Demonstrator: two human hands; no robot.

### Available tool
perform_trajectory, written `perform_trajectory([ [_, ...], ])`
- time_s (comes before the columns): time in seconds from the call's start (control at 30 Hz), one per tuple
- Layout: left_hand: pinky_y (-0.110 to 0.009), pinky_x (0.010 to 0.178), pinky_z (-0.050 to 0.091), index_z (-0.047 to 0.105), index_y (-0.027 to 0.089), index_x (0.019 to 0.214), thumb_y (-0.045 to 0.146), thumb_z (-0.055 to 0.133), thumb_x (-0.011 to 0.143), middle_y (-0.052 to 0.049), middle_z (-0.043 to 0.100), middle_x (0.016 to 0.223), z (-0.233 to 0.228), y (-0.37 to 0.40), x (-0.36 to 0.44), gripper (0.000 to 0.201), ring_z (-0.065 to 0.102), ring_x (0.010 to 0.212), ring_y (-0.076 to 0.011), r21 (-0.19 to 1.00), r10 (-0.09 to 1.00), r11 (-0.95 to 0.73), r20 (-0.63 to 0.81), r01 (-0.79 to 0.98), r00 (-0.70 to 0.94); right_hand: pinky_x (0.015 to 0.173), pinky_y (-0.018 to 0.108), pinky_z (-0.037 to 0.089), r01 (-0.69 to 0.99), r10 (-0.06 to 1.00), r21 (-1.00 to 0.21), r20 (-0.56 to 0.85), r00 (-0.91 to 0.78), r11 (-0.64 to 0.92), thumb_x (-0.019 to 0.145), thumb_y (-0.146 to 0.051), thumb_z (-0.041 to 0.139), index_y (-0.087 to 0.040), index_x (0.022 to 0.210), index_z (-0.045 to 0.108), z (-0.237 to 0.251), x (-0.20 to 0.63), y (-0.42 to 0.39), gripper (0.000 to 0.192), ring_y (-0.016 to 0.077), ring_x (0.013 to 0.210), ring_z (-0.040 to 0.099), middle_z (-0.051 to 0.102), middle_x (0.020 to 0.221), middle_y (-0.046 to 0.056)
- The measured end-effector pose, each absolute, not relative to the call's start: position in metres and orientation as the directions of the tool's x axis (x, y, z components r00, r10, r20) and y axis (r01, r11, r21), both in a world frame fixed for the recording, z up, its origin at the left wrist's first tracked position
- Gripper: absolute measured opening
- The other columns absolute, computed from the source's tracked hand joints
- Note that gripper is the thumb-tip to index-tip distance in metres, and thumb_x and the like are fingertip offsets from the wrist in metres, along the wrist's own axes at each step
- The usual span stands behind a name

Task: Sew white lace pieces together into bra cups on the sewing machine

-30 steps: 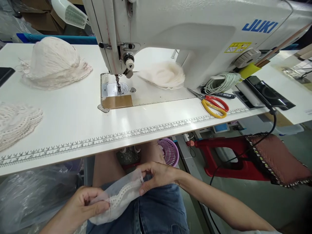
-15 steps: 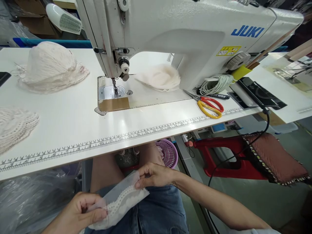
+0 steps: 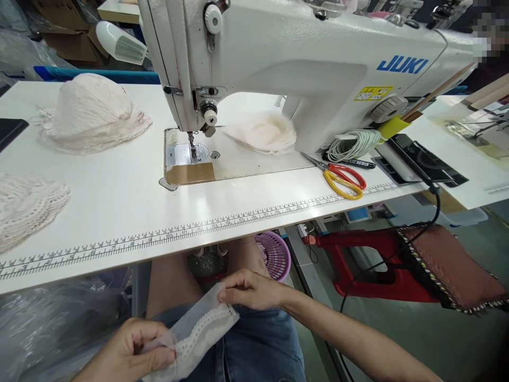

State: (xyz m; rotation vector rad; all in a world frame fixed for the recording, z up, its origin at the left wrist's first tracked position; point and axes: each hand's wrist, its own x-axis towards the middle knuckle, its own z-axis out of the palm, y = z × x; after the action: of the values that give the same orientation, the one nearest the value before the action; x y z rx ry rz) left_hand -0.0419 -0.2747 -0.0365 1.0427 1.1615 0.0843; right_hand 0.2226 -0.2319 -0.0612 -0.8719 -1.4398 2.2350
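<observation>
A strip of white lace trim with a sheer mesh band [image 3: 204,331] is stretched between my two hands, above my lap. My left hand [image 3: 137,350] pinches its lower left end between thumb and fingers. At the upper right end, my right hand [image 3: 248,289] grips the sheer edge with thumb and forefinger. Scalloped holes run along the middle of the strip. Beyond the table edge stands a white sewing machine [image 3: 318,58], its presser foot [image 3: 193,151] over the needle plate with no fabric visible under it.
Stacked cream fabric cups [image 3: 91,114] and a lace pile [image 3: 29,209] lie on the left of the table [image 3: 119,207]. Cream pieces [image 3: 266,132] rest under the machine arm. Scissors [image 3: 342,178] and coiled cord [image 3: 353,144] are at right. Below are a purple basket [image 3: 278,257] and red stool [image 3: 377,265].
The camera view has shifted slightly, so the machine and table appear a little lower. Both hands keep their grip on the lace strip, which has hardly moved.
</observation>
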Motion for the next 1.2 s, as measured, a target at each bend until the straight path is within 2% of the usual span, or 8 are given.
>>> perform_trajectory([
  [0.27,-0.02,0.049,0.022,0.067,0.012,0.065,0.047,0.065,0.071,0.005,0.04,0.053,-0.018,-0.263,-0.029,0.035,0.032,0.053,-0.0092,0.683,0.499,0.55,-0.73,0.48,0.468,0.063,0.021,0.041,-0.027,0.588,-0.891,-0.276,-0.76,-0.453,0.079,-0.048,0.062,-0.01,0.087,0.067,-0.056,0.221,-0.23,0.039,0.0102,0.067,0.052,0.06,0.074,0.002],
  [0.43,-0.019,0.049,0.025,0.069,0.013,0.068,0.035,0.067,0.068,0.006,0.043,0.052,-0.004,-0.253,-0.02,0.022,0.032,0.052,-0.0084,0.632,0.466,0.618,-0.774,0.468,0.429,0.062,0.02,0.042,0.063,0.546,-0.908,-0.303,-0.781,-0.414,0.078,-0.047,0.063,-0.011,0.087,0.068,-0.051,0.223,-0.222,0.037,0.011,0.068,0.054,0.062,0.075,0.003],
  [0.57,-0.02,0.046,0.019,0.065,0.012,0.064,0.032,0.063,0.071,0.007,0.037,0.05,-0.004,-0.25,-0.016,0.021,0.029,0.049,-0.0077,0.675,0.486,0.547,-0.738,0.495,0.468,0.062,0.019,0.042,0.167,0.453,-0.959,-0.258,-0.854,-0.23,0.071,-0.044,0.07,-0.014,0.094,0.067,-0.039,0.211,-0.217,0.038,0.0118,0.069,0.056,0.064,0.078,0.001],
  [0.67,-0.021,0.044,0.015,0.062,0.013,0.06,0.033,0.062,0.073,0.008,0.03,0.049,-0.006,-0.25,-0.015,0.023,0.024,0.048,-0.0076,0.708,0.521,0.463,-0.705,0.533,0.482,0.055,0.017,0.038,0.214,0.43,-0.977,-0.201,-0.88,-0.016,0.075,-0.044,0.067,-0.013,0.085,0.068,-0.033,0.2,-0.215,0.033,0.01,0.062,0.053,0.059,0.065,-0.001],
  [0.73,-0.02,0.045,0.017,0.063,0.013,0.061,0.033,0.062,0.072,0.007,0.031,0.05,-0.008,-0.25,-0.017,0.022,0.026,0.049,-0.0079,0.715,0.528,0.421,-0.693,0.558,0.491,0.054,0.017,0.037,0.207,0.406,-0.978,-0.181,-0.896,0.019,0.079,-0.044,0.063,-0.012,0.082,0.067,-0.032,0.198,-0.212,0.033,0.0096,0.06,0.053,0.058,0.064,-0.001],
  [0.9,-0.018,0.047,0.022,0.065,0.013,0.063,0.03,0.063,0.07,0.006,0.04,0.051,-0.012,-0.25,-0.02,0.018,0.035,0.051,-0.0087,0.721,0.537,0.37,-0.681,0.587,0.498,0.057,0.016,0.04,0.247,0.325,-0.96,-0.276,-0.904,-0.13,0.077,-0.044,0.065,-0.011,0.086,0.067,-0.037,0.203,-0.211,0.034,0.0103,0.067,0.055,0.061,0.074,0.0],
  [1.03,-0.018,0.047,0.024,0.067,0.013,0.064,0.029,0.062,0.071,0.006,0.043,0.051,-0.015,-0.249,-0.017,0.017,0.037,0.05,-0.009,0.747,0.556,0.382,-0.656,0.544,0.511,0.056,0.016,0.04,0.206,0.374,-0.953,-0.278,-0.885,-0.22,0.073,-0.046,0.068,-0.011,0.083,0.068,-0.044,0.199,-0.217,0.036,0.0099,0.063,0.054,0.061,0.069,0.0],
  [1.2,-0.019,0.06,0.038,0.07,0.016,0.082,0.033,0.067,0.07,0.0,0.065,0.073,-0.019,-0.251,-0.022,0.021,0.056,0.068,-0.016,0.753,0.56,0.479,-0.658,0.451,0.503,0.064,0.02,0.045,0.201,0.412,-0.905,-0.356,-0.839,-0.374,0.071,-0.048,0.069,-0.012,0.082,0.069,-0.051,0.202,-0.222,0.038,0.0124,0.07,0.058,0.064,0.077,0.002],
])
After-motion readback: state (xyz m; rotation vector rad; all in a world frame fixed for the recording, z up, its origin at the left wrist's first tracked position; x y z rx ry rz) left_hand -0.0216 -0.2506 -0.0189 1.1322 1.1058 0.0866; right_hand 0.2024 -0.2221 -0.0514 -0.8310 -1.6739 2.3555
